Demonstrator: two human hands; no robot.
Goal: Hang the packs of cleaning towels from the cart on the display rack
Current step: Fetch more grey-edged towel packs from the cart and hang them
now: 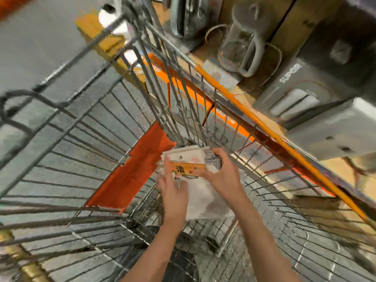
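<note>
**Both hands on a towel pack inside the cart**

The wire cart (85,143) fills most of the view, its grid sides rising around the hands. An orange panel (130,169) lies against the cart's far end, just left of the packs. Past the cart's right side runs a shelf with an orange edge strip (264,127); on it stand a clear glass jug (240,47) and a grey appliance marked SUPOR (301,88). Orange-trimmed boxes (183,94) show through the wires beyond the cart's far end. The whole view is blurred.

The packs of cleaning towels (195,169) lie in the cart's far right corner, a white bundle with a yellow label band across the top one. The cart's far wires stand right behind them.

Both forearms reach in from the near edge. The left hand (173,192) lies flat on the left side of the bundle, fingers stretched forward along the label. The right hand (221,174) curls over the right end of the top pack, its thumb and fingers closed on it.
</note>
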